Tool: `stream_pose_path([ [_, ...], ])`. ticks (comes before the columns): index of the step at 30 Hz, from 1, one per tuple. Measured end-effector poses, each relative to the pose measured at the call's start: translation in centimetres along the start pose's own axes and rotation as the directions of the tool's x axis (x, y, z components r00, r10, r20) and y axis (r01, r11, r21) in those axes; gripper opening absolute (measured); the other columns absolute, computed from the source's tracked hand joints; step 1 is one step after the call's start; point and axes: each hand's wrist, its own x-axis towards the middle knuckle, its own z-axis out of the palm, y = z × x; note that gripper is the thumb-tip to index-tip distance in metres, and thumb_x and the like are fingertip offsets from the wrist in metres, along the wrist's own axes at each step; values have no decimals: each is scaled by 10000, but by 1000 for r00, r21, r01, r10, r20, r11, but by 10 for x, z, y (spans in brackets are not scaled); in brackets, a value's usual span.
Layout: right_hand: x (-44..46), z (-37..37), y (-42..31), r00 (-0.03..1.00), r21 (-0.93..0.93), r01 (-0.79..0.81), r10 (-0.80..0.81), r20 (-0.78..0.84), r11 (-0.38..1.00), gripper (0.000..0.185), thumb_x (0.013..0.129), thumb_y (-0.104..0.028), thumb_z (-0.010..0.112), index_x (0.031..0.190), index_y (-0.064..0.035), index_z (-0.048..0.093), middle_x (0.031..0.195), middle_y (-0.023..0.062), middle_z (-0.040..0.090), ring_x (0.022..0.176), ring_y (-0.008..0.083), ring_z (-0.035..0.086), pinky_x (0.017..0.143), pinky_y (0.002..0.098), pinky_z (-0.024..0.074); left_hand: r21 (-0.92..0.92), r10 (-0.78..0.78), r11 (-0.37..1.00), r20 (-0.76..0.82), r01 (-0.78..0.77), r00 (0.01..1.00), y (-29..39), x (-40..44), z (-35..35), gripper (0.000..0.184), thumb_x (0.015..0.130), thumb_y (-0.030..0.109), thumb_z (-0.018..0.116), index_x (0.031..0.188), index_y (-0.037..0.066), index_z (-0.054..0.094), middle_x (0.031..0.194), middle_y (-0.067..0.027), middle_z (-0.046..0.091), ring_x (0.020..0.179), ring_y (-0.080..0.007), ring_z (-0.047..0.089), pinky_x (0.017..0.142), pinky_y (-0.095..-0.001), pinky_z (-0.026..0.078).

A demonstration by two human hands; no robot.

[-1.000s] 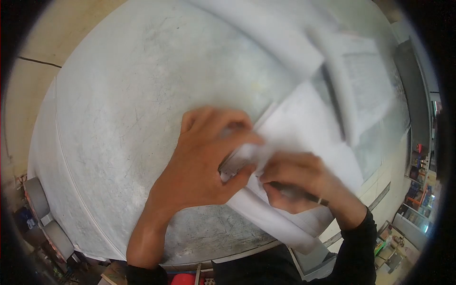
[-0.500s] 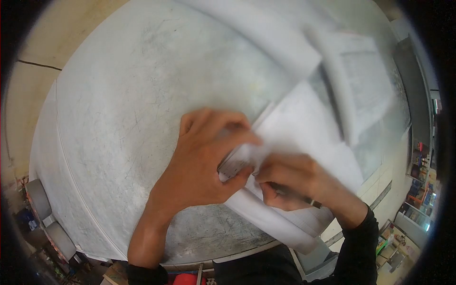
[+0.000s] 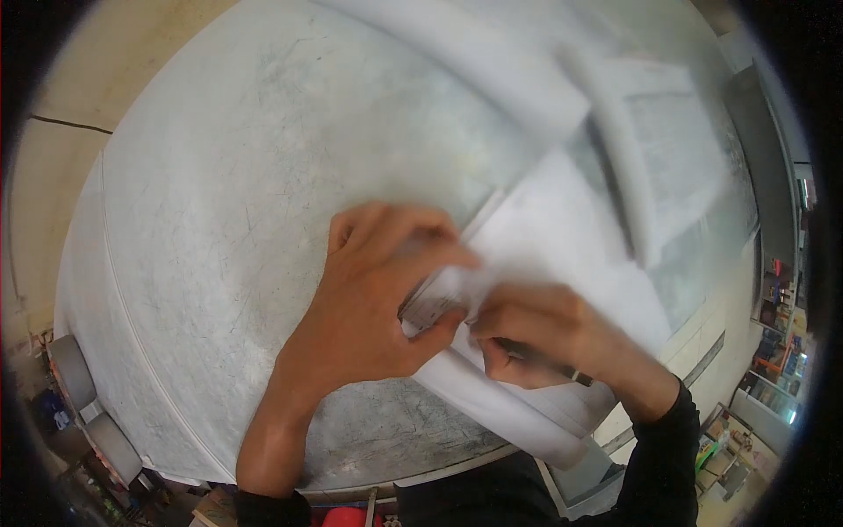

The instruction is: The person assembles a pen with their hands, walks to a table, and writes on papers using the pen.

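White sheet material, paper or cloth, lies under both hands with a rolled or folded edge toward me. My left hand curls around a small white piece with faint printed marks, its thumb pressed on the near side and its fingers arched over the top. Close by on the right, my right hand is closed in a pinch around a slim dark pen-like tool with a pale band near its end. The tool's tip is hidden at the fingers, which are slightly blurred.
A large scratched grey tabletop stretches out ahead and to the left. More white material and a blurred pale folded piece lie at the upper right. Grey rounded objects stand beyond the left edge; cluttered shelves are at far right.
Both hands stay at nearly the same spot on the white sheet, with the same grips. The whole view has shifted very slightly.
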Motion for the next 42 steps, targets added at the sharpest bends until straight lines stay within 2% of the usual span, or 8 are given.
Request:
stream_pose_path([
  [15, -1, -2, -1, 999, 26, -23, 22, 29, 999, 220, 790, 7, 779, 873, -43, 581, 857, 94, 580, 726, 264, 642, 648, 388, 540, 4, 4, 1000, -7, -4, 1000, -1, 0, 0, 456, 670, 125, 868, 1116, 184, 788, 1250, -37, 608, 1169, -240, 551, 1115, -440, 301],
  [42, 0, -2, -3, 999, -4, -19, 19, -32, 1000, 237, 758, 58, 773, 889, -28, 595, 858, 95, 589, 723, 265, 648, 637, 380, 537, 8, -5, 1000, 8, 5, 1000, 0, 0, -1, 451, 684, 127, 867, 1125, 181, 794, 1252, -39, 606, 1153, -241, 555, 1120, -443, 298],
])
